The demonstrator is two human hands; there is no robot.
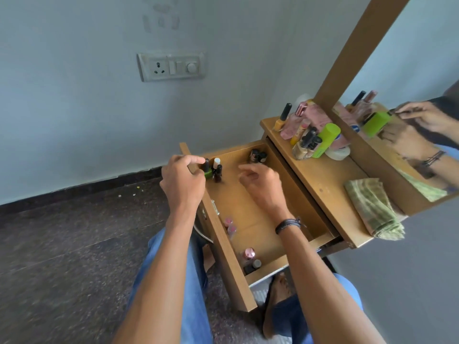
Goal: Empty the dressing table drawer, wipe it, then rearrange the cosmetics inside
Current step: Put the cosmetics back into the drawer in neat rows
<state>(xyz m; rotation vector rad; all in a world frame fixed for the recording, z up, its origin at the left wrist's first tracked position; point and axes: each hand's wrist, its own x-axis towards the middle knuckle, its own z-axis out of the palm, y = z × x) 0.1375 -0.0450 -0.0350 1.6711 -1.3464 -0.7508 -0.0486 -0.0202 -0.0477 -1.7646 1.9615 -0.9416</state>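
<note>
The wooden drawer (250, 214) is pulled out in front of me. My left hand (181, 177) pinches the black cap of a green nail polish bottle (208, 173) standing in the drawer's far left corner. Beside it stand a white-capped bottle (216, 162) and a dark bottle (218, 173). My right hand (260, 182) hovers over the drawer's middle with fingers apart, holding nothing. Two dark bottles (257, 156) stand at the far right corner. Pink items (231, 225) lie along the left wall. A pink-lidded bottle (249, 254) and a dark one (254, 265) sit at the near end.
On the dressing table top (323, 180), a cluster of cosmetics with a green tube (326, 140) stands at the far end. A folded green checked cloth (372, 209) lies near the mirror (409, 115). My knees in blue jeans are under the drawer.
</note>
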